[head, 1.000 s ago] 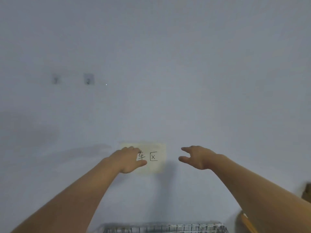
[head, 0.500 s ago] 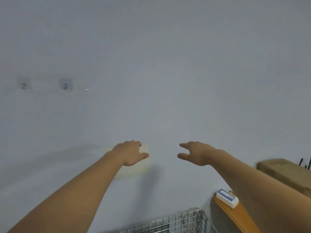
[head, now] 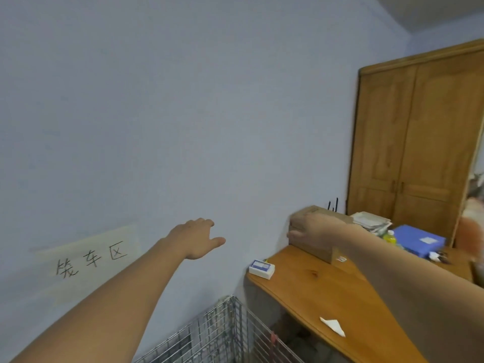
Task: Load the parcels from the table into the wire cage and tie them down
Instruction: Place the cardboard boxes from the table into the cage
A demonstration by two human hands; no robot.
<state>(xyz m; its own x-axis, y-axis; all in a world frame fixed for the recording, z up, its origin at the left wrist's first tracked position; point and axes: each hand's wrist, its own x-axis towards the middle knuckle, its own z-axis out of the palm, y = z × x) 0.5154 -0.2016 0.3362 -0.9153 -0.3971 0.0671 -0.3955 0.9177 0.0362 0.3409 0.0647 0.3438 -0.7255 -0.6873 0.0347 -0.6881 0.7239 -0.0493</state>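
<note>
A brown cardboard box [head: 318, 241] sits on the honey-orange wood counter [head: 322, 294], and nearer the counter's edge lies a small white box [head: 261, 269] with a blue label. Behind the brown box are a blue box [head: 419, 240] and a wardrobe [head: 419, 142] of the same orange wood. The cage [head: 222, 334] is silvery wire, and the wall [head: 183, 100] is pale bluish grey with a cream sheet [head: 89, 260] bearing black handwritten characters.

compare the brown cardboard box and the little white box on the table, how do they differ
The brown cardboard box is plain brown and much the bigger; the small white box is white with a blue label on top. The brown one sits farther back against the wall with the right hand on its near end; the white one lies untouched near the table's left edge, closer to the wire cage. Both rest flat on the wooden table.
</note>
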